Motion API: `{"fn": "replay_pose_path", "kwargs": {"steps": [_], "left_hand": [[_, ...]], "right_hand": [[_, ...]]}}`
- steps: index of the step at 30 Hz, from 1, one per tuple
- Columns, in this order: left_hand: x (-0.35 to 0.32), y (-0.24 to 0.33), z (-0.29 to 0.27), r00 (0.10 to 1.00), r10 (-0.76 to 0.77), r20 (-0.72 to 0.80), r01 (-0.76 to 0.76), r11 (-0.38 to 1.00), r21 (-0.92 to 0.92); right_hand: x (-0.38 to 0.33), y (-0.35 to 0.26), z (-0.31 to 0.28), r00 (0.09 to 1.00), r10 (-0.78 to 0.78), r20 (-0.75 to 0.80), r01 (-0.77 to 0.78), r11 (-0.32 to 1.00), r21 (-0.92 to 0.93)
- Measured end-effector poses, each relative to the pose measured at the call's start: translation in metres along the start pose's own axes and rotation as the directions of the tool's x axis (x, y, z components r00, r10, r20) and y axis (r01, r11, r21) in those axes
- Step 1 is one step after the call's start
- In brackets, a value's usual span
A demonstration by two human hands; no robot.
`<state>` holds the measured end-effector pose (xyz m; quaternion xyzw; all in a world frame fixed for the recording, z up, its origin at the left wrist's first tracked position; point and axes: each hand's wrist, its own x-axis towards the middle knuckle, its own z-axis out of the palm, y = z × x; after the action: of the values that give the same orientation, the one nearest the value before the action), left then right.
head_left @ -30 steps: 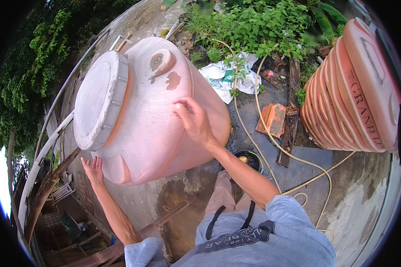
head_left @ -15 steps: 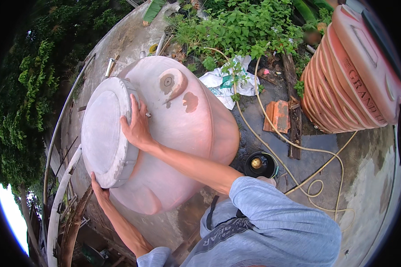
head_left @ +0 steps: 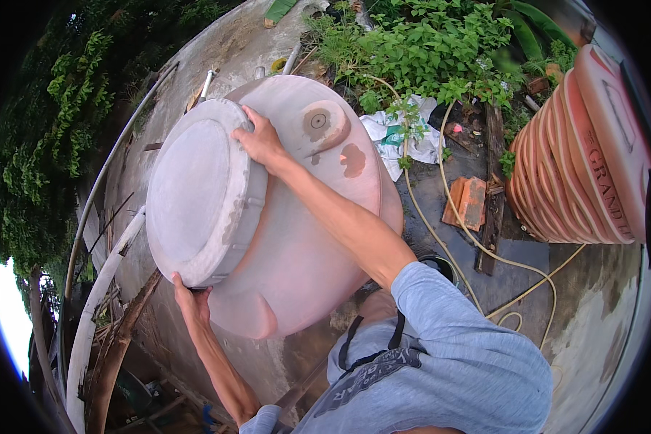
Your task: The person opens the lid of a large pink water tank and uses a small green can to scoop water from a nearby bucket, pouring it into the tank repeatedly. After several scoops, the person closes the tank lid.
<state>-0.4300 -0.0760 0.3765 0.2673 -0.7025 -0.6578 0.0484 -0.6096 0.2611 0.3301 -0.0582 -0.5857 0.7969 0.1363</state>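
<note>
A large pinkish plastic water tank stands in front of me. Its wide, round grey lid, dusty on top and ribbed around the side, sits at the tank's left end. My right hand grips the far right part of the lid's rim, with thumb and fingertips at the edge. My left hand holds the near edge, its fingers partly hidden beneath the rim. Whether the lid is lifted off the opening, I cannot tell.
An orange ribbed tank stands at right. A pale hose loops past orange bricks, a white sack and a dark bucket. Pipes run along the left; plants grow at the back.
My right hand has moved along the rim to the lid's far edge. More of the lid's ribbed side shows. My left hand stays at the near edge. The whole view has shifted.
</note>
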Motion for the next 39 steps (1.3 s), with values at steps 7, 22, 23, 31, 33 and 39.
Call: {"fn": "replay_pose_path", "kwargs": {"steps": [7,22,23,31,33,39], "left_hand": [[-0.036,-0.006,0.029,0.998,-0.056,0.023,0.059,0.985,-0.160],[-0.036,-0.010,0.030,0.999,0.028,0.022,-0.022,0.972,-0.233],[-0.045,-0.011,0.036,0.999,0.047,0.023,-0.039,0.965,-0.260],[-0.069,-0.019,0.040,0.999,-0.001,0.042,0.016,0.936,-0.352],[-0.044,-0.014,0.026,0.999,0.010,-0.037,-0.021,0.954,-0.300],[-0.008,-0.012,0.014,0.997,0.047,-0.058,-0.056,0.986,-0.159]], "right_hand": [[0.020,0.000,-0.019,0.990,0.093,-0.102,-0.084,0.992,0.093],[-0.055,-0.023,0.006,0.993,-0.056,-0.100,0.050,0.997,-0.056],[-0.041,-0.021,0.004,0.997,-0.037,-0.063,0.037,0.999,-0.006],[-0.042,-0.009,-0.006,0.980,-0.013,-0.197,0.013,1.000,-0.004],[-0.098,-0.006,0.012,0.966,-0.111,-0.235,0.096,0.992,-0.076],[-0.129,-0.007,0.045,0.907,-0.253,-0.336,0.226,0.967,-0.118]]}}
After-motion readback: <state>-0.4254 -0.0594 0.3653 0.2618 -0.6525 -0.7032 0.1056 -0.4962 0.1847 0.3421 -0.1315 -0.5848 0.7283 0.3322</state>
